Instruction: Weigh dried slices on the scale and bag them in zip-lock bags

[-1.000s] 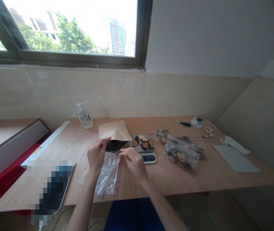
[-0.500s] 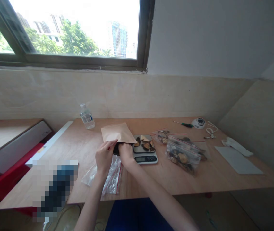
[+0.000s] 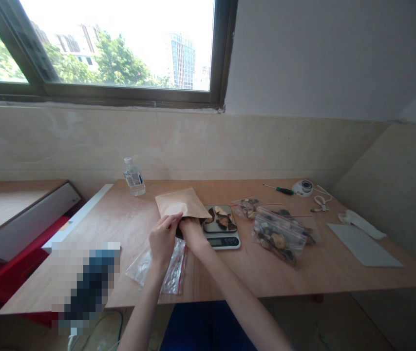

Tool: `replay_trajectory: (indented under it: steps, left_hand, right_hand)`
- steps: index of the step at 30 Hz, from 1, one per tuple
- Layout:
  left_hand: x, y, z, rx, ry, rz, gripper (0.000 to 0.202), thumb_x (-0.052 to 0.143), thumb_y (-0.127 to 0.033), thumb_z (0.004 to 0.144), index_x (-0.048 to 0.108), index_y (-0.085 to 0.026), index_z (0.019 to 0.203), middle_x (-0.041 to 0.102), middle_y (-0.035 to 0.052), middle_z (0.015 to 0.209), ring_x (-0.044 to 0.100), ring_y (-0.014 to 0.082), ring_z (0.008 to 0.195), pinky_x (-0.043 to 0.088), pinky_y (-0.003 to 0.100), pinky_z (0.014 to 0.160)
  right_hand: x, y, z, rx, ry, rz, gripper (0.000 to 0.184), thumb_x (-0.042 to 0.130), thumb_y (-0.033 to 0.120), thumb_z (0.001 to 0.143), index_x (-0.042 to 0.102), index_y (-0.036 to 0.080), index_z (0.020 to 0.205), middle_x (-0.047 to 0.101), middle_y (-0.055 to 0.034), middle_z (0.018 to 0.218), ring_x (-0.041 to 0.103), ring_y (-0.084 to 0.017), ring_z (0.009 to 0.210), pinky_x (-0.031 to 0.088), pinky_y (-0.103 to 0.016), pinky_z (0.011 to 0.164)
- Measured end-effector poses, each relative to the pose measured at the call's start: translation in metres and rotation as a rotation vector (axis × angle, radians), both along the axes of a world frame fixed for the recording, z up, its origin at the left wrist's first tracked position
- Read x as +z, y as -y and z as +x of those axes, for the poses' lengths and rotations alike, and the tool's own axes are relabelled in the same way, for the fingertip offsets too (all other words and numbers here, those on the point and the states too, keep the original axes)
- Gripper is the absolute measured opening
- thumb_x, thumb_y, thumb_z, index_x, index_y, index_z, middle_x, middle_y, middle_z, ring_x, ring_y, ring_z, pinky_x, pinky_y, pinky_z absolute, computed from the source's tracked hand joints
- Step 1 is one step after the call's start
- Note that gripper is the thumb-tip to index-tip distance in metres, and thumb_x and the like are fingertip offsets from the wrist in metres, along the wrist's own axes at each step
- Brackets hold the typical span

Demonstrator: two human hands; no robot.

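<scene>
A brown paper bag (image 3: 182, 202) is held up over the table, its mouth facing me. My left hand (image 3: 163, 236) pinches the edge of that mouth. Inside the opening are the fingers of my right hand (image 3: 192, 233), hidden from sight, so whether they grip anything does not show. Just right of the bag, a digital kitchen scale (image 3: 232, 242) carries several dried mushroom pieces (image 3: 222, 222) on its plate. Clear zip bags (image 3: 175, 273) with red seals lie flat beneath my wrists.
Right of the scale lie zip bags of dried mushrooms (image 3: 277, 239). Behind them are a screwdriver (image 3: 284, 190) and a white dome camera (image 3: 303, 187) with its cable. A water bottle (image 3: 134, 178) stands at the back left. A white sheet (image 3: 365, 245) lies at the right.
My right hand has reached slightly further into the paper bag. The view has shifted a little; the scale and mushroom pieces have stayed in place.
</scene>
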State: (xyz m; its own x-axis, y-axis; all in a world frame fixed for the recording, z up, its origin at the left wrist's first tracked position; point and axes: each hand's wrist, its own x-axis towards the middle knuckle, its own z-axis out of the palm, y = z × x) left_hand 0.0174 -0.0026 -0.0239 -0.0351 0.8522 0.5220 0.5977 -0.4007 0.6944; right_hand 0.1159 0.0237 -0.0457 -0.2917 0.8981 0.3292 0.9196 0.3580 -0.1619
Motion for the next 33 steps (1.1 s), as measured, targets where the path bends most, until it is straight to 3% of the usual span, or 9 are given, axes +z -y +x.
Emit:
replay_trajectory:
  steps: [5,9,15,19,24,27,33]
  left_hand:
    - [0.001,-0.004,-0.003,-0.008,0.007,-0.014,0.025,0.048,-0.036,0.086,0.070,-0.027,0.096,0.070,-0.0009,0.093,0.064,0.0133,0.077,0.044,0.021,0.065]
    - [0.001,-0.005,-0.004,-0.013,-0.015,0.015,0.025,0.048,-0.035,0.086,0.070,-0.027,0.095,0.070,-0.0006,0.091,0.064,0.0132,0.077,0.044,0.021,0.066]
    - [0.007,-0.008,-0.008,0.019,-0.040,0.032,0.023,0.050,-0.034,0.086,0.070,-0.027,0.094,0.071,-0.0012,0.089,0.064,0.0128,0.074,0.044,0.020,0.064]
    - [0.010,-0.011,-0.010,0.044,-0.032,0.023,0.022,0.051,-0.036,0.085,0.071,-0.027,0.092,0.071,-0.0015,0.086,0.063,0.0131,0.071,0.043,0.021,0.062]
    - [0.010,-0.011,-0.013,0.039,-0.009,0.024,0.022,0.052,-0.036,0.084,0.071,-0.028,0.092,0.071,-0.0020,0.086,0.063,0.0127,0.071,0.044,0.021,0.063]
    - [0.009,-0.010,-0.013,0.032,-0.005,0.023,0.022,0.052,-0.036,0.084,0.071,-0.027,0.091,0.071,-0.0018,0.086,0.063,0.0128,0.072,0.044,0.021,0.063]
    - [0.006,-0.010,-0.009,0.013,-0.021,0.008,0.021,0.053,-0.035,0.084,0.070,-0.027,0.092,0.070,-0.0020,0.084,0.063,0.0127,0.071,0.043,0.021,0.063]
  right_hand:
    - [0.012,0.016,0.001,0.050,0.079,0.089,0.029,0.046,0.003,0.085,0.062,0.009,0.109,0.066,-0.0167,0.105,0.058,-0.026,0.103,0.043,-0.038,0.092]
    - [0.016,0.025,0.006,0.067,0.098,0.130,0.024,0.047,0.006,0.087,0.062,0.008,0.106,0.066,-0.0140,0.101,0.058,-0.023,0.097,0.047,-0.035,0.084]
    - [0.013,0.056,0.036,0.170,-0.281,0.309,0.022,0.044,0.019,0.093,0.062,0.018,0.106,0.063,-0.0053,0.108,0.056,-0.017,0.099,0.044,-0.029,0.087]
    - [-0.012,0.059,0.072,-0.030,-0.470,0.388,0.025,0.042,0.023,0.094,0.063,0.019,0.107,0.064,-0.0058,0.099,0.056,-0.017,0.094,0.043,-0.031,0.086]
    - [-0.036,0.043,0.099,-0.210,-0.236,0.265,0.023,0.046,0.021,0.091,0.068,0.019,0.100,0.063,-0.0097,0.103,0.053,-0.025,0.097,0.042,-0.040,0.082]
    - [-0.030,0.052,0.091,-0.192,-0.241,0.282,0.027,0.045,0.018,0.091,0.064,0.020,0.110,0.059,-0.0112,0.112,0.050,-0.026,0.103,0.041,-0.042,0.086]
    - [-0.005,0.085,0.041,0.133,-0.454,0.226,0.036,0.038,0.010,0.089,0.056,0.018,0.120,0.059,-0.0090,0.110,0.052,-0.019,0.104,0.045,-0.034,0.093]
